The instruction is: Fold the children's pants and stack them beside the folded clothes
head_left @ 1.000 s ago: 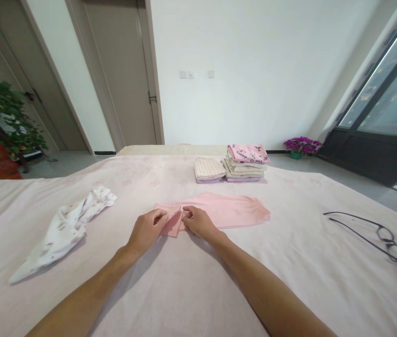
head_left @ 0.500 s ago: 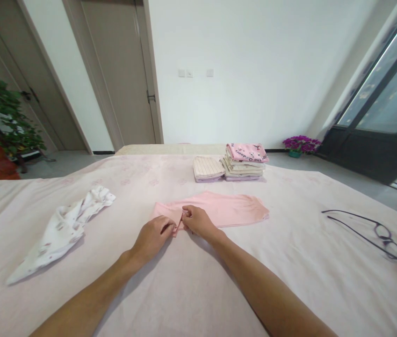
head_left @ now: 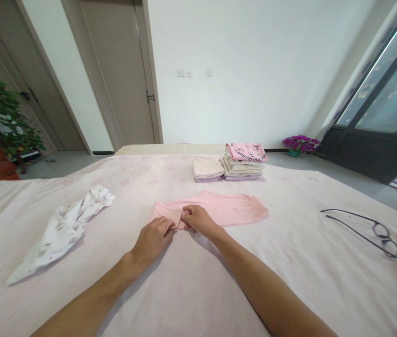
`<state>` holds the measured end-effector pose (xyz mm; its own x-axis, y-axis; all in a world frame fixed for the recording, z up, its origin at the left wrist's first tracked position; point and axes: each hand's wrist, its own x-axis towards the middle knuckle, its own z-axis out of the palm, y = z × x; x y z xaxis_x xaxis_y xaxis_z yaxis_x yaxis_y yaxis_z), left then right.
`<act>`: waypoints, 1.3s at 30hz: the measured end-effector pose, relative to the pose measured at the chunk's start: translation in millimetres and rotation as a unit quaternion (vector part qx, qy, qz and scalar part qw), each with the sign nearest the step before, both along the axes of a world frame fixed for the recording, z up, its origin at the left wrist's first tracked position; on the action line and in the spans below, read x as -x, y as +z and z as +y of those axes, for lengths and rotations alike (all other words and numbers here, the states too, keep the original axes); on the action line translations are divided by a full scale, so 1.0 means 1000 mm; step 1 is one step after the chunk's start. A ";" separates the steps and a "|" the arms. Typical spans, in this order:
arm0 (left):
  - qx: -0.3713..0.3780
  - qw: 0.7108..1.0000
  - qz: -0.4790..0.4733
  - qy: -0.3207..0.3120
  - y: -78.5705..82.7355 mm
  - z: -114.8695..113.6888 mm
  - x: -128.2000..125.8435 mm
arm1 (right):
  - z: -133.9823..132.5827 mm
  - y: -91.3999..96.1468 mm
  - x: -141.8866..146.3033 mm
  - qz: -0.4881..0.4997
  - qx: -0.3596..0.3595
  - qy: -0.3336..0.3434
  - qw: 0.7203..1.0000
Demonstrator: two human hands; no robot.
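From here I see the left hand (head_left: 153,238) with its fingers curled nearly closed, thumb and fingertips pinching the near edge of the pink garment (head_left: 235,211). The right hand (head_left: 200,220) is bent just beside it, thumb and forefinger closed on the cloth at a fold. The garment lies flat across the pale bedspread (head_left: 198,290), in front of the folded stacks (head_left: 243,168).

The garment (head_left: 235,210) was plain pink. The low stack (head_left: 208,168) showed striped cream over lilac. Glasses (head_left: 384,238) were black, flowers (head_left: 300,143) purple.
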<state>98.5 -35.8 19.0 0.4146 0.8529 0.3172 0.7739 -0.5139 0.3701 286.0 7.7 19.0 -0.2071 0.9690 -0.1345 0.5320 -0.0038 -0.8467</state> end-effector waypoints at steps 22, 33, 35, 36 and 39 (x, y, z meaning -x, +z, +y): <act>-0.147 0.980 -0.121 -0.057 -0.017 0.007 -0.007 | -0.005 0.004 0.020 0.274 0.132 -0.071 0.950; -0.242 0.968 -0.055 0.036 -0.006 0.009 0.002 | 0.016 0.024 -0.013 0.244 -0.086 -0.134 0.957; -0.229 0.971 -0.034 0.053 -0.008 0.012 0.003 | 0.017 0.033 -0.022 0.260 -0.111 -0.141 0.949; -0.218 0.974 -0.025 0.057 -0.009 0.013 0.001 | 0.018 0.037 -0.025 0.264 -0.115 -0.142 0.947; -0.178 0.982 -0.011 0.065 -0.014 0.015 -0.009 | 0.020 0.048 -0.032 0.275 -0.103 -0.147 0.945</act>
<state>107.2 -20.9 4.9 0.2995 0.7312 0.6129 0.8355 -0.5112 0.2016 318.1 27.7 67.4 0.0907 0.9894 0.1132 0.0131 0.1125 -0.9936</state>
